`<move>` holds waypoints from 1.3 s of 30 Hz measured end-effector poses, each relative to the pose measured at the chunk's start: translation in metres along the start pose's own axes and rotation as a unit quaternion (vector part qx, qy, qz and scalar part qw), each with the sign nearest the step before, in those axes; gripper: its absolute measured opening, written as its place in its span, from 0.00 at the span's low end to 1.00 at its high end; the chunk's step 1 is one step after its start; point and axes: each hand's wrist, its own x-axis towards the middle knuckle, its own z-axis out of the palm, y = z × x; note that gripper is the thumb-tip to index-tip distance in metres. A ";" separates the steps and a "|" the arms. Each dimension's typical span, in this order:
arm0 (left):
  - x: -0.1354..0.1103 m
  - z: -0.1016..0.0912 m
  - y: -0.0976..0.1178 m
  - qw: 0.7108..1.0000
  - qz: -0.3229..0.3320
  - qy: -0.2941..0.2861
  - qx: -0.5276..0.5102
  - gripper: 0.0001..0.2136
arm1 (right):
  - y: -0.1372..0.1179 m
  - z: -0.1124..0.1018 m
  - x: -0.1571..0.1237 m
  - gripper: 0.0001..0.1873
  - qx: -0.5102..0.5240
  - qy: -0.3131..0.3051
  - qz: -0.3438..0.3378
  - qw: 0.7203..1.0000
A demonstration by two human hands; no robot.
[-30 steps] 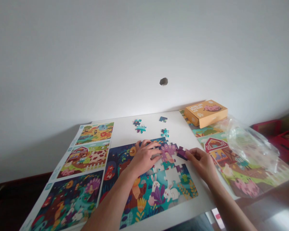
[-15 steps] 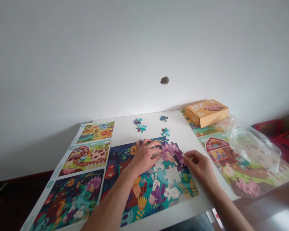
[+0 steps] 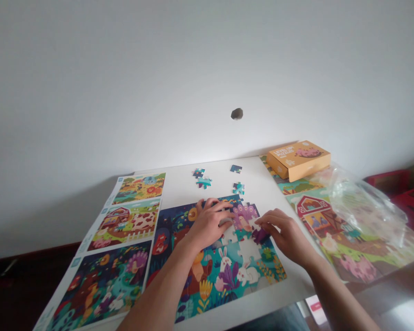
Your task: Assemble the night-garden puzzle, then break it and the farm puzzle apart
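Part-built puzzle nearest, under left hand, at 8 o'clock from right; left loosely spread, fingers bent, nothing gripped; right hand pinched on purple piece, at 4 o'clock from left; loose pieces beyond left at 12, orange box beyond right at 1

White table, jigsaw, loose pieces, printed sheets

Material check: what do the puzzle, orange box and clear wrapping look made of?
Puzzle: likely cardboard, fairly matte; flat, printed, with interlocking cuts, though thin wood can't be ruled out.
Orange box: probably folded card, smooth; straight creased edges, printed top.
Clear wrapping: seemingly thin, glossy plastic film; see-through, crinkled, bright highlights.
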 end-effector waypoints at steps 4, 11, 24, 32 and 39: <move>0.000 -0.001 0.001 1.000 0.000 -0.002 -0.001 0.08 | -0.003 0.012 -0.006 0.21 -0.116 0.023 0.032 0.992; 0.000 0.000 -0.001 1.000 0.000 -0.003 -0.004 0.08 | -0.007 0.035 -0.027 0.24 -0.156 0.057 0.080 0.983; 0.001 -0.002 0.001 1.000 -0.003 -0.010 -0.007 0.08 | 0.014 -0.017 -0.004 0.17 -0.121 -0.075 -0.069 0.987; 0.000 -0.002 0.001 1.000 -0.004 -0.013 0.002 0.06 | 0.040 -0.009 0.000 0.18 -0.082 -0.078 -0.163 0.980; -0.001 -0.001 0.000 1.000 -0.005 -0.011 0.005 0.07 | 0.043 -0.010 -0.001 0.15 -0.033 -0.061 -0.157 0.985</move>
